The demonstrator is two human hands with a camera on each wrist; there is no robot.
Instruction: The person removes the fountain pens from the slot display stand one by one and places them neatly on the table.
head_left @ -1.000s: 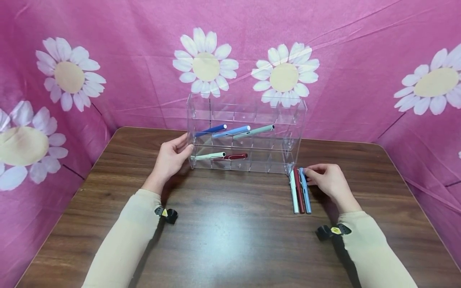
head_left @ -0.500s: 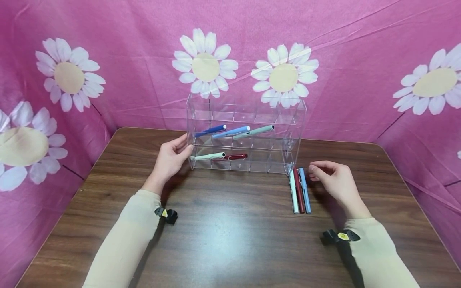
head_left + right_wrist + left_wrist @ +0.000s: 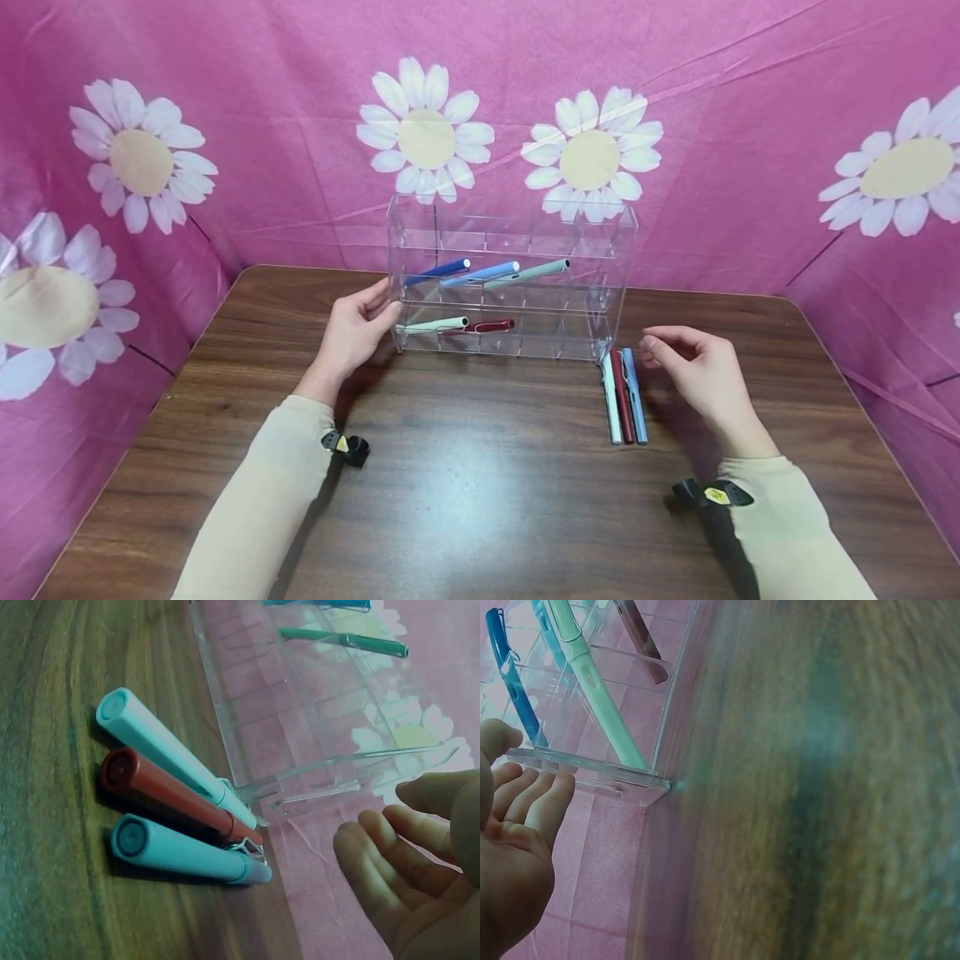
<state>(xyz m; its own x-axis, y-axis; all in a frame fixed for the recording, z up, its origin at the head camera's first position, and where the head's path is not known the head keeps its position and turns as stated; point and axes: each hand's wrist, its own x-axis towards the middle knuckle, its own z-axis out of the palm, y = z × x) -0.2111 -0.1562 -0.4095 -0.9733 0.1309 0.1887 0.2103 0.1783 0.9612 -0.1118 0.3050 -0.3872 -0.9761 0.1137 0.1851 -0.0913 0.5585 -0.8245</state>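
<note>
Left grip (image 3: 356,332): pinching the left end of the clear rack (image 3: 540,342) between thumb and fingers
Right grip (image 3: 701,367): loosely bent, with a gap between thumb and fingers; holding nothing, just to the right of the loose pens and apart from them
Rack: upright on the tabletop (image 3: 465,508), divided into small compartments across three tiers
Middle tier: from left to right, dark blue pen (image 3: 442,272), light blue pen (image 3: 480,275), sage green pen (image 3: 532,273), all leaning rightward
Bottom tier: mint pen (image 3: 433,326) at left, dark red pen (image 3: 491,327) just beside it
Loose pens: side by side on the tabletop by the right front corner of the rack; pale mint one (image 3: 611,404), red one (image 3: 622,400), blue one (image 3: 636,400) nearest the right grip
Backdrop: pink cloth (image 3: 285,92) with large white daisies (image 3: 427,137)
</note>
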